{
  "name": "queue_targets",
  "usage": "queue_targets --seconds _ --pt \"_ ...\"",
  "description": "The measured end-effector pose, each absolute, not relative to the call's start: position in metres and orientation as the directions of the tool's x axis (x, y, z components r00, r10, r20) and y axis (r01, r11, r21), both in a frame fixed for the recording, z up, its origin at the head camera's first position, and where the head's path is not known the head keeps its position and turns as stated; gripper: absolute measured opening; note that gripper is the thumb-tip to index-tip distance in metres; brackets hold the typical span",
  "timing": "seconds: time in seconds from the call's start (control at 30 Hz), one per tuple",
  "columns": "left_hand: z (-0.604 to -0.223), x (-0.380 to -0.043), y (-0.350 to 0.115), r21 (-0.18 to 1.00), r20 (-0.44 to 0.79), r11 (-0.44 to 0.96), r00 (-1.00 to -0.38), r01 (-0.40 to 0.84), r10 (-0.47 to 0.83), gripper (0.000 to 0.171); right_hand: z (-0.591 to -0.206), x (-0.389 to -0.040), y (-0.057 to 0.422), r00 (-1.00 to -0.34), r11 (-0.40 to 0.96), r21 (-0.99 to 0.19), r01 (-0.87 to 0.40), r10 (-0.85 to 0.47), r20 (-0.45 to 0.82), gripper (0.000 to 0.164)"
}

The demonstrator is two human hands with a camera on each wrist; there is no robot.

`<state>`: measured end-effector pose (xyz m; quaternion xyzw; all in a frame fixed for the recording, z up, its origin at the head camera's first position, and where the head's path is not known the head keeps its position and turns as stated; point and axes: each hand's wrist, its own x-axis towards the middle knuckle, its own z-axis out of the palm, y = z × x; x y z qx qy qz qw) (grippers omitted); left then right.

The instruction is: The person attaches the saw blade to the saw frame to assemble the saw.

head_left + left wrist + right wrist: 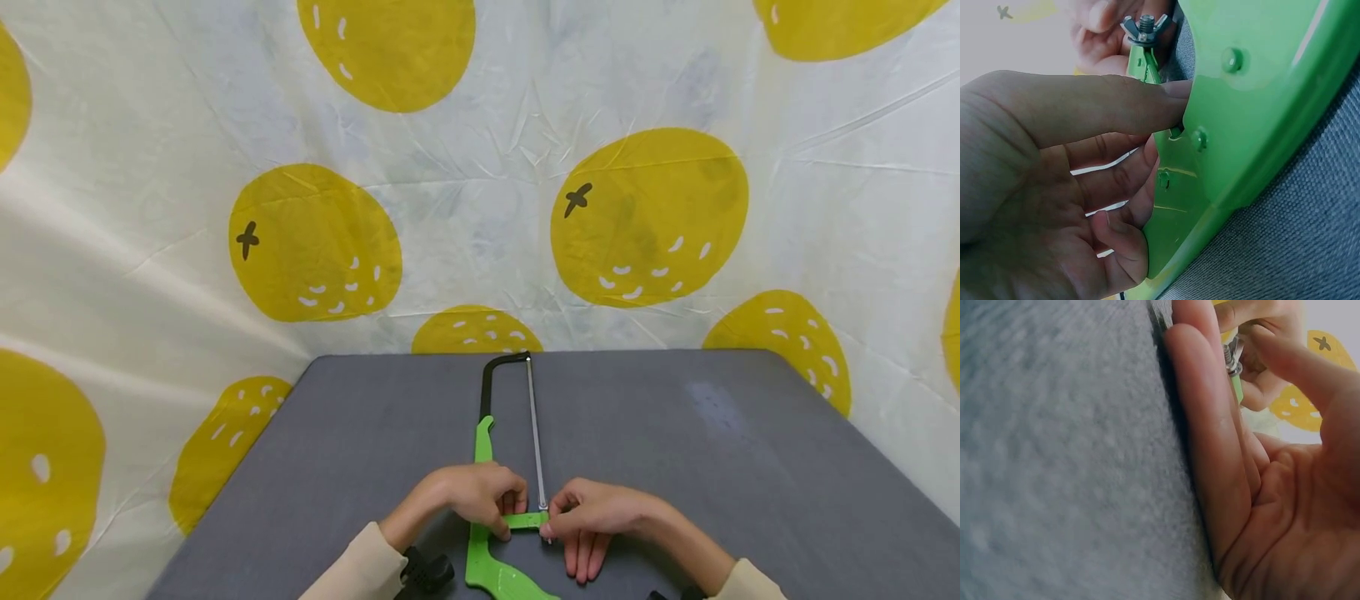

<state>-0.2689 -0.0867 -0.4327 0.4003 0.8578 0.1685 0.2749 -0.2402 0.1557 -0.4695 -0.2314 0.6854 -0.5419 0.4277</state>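
A hacksaw [483, 442] with a green handle and a black front frame lies on the grey table. Its thin blade [536, 433] runs along the right side, up to the frame's far tip. My left hand [483, 497] grips the green frame near the handle, with the thumb on one side and the fingers on the other. At the near end of the blade is a metal wing nut [1145, 31] on a threaded bolt. My right hand [600, 512] has its thumb and index finger at this wing nut, while its other fingers extend down along the tabletop.
The grey table [637, 433] reaches back to a white cloth [480, 233] printed with yellow fruit shapes, which hangs behind it and at both sides. A black strap device [429, 571] sits at the left wrist.
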Motion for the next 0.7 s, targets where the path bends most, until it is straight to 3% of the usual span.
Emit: queue_targets --seconds 0.3,0.7 --pt "-0.4322 -0.2692 -0.0866 0.51 -0.333 0.62 -0.527 0.597 0.782 0.021 -0.4686 -0.2343 0.1511 -0.602 0.321 -0.94 0.112 -0.731 -0.321 0.028" --pt "-0.4327 -0.2689 -0.0862 0.505 -0.338 0.627 -0.532 0.594 0.776 0.021 -0.4692 -0.2351 0.1507 -0.597 0.331 -0.936 0.123 -0.729 -0.336 0.024"
